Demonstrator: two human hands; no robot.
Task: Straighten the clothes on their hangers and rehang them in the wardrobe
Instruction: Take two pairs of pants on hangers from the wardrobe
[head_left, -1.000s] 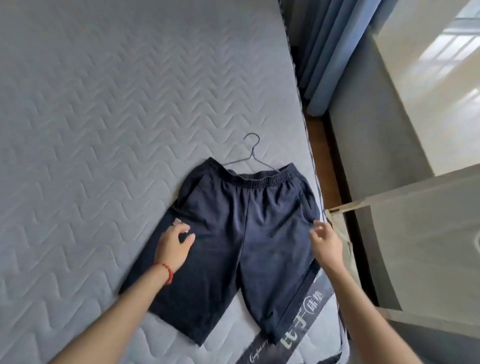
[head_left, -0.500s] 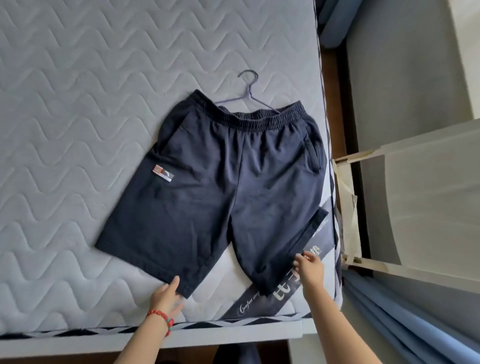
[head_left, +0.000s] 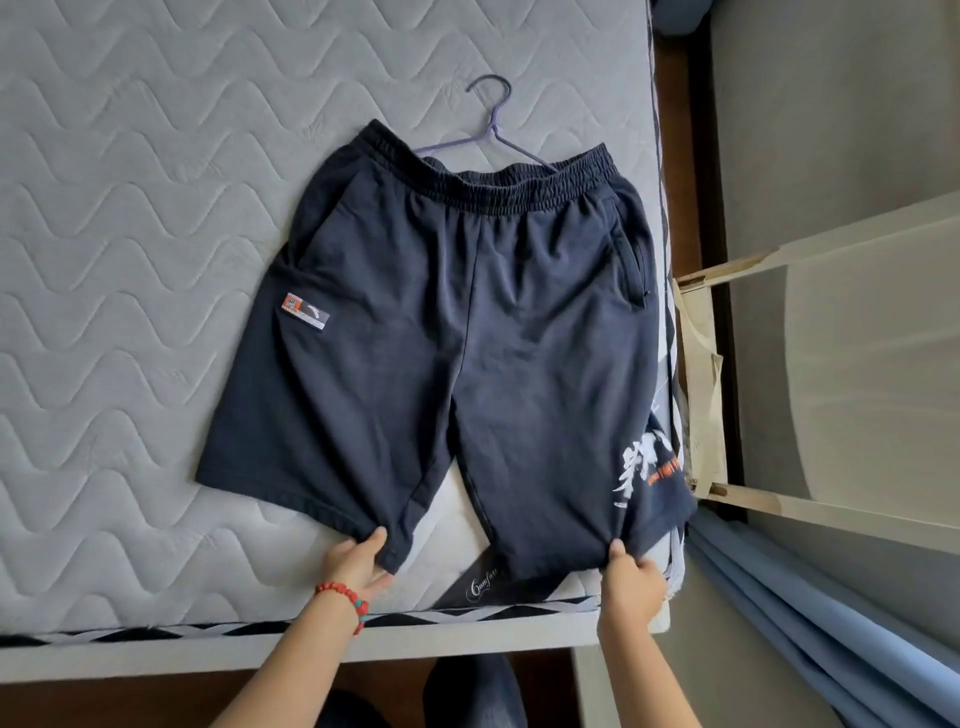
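head view: dark shorts (head_left: 441, 338) laid flat on a quilted mattress (head_left: 130, 260), both hems held.
waistband far, legs near; a wire hanger (head_left: 491, 132) protrudes from the waistband. left hand (head_left: 358, 564) pinches the left leg hem; right hand (head_left: 631, 579) grasps the right leg hem at the near mattress edge. a red bracelet (head_left: 345, 600) sits on the left wrist; blue curtain (head_left: 810, 613) near right.

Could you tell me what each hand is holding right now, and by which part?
Both pinch the navy shorts by the leg hems: left hand one leg, right hand the other.
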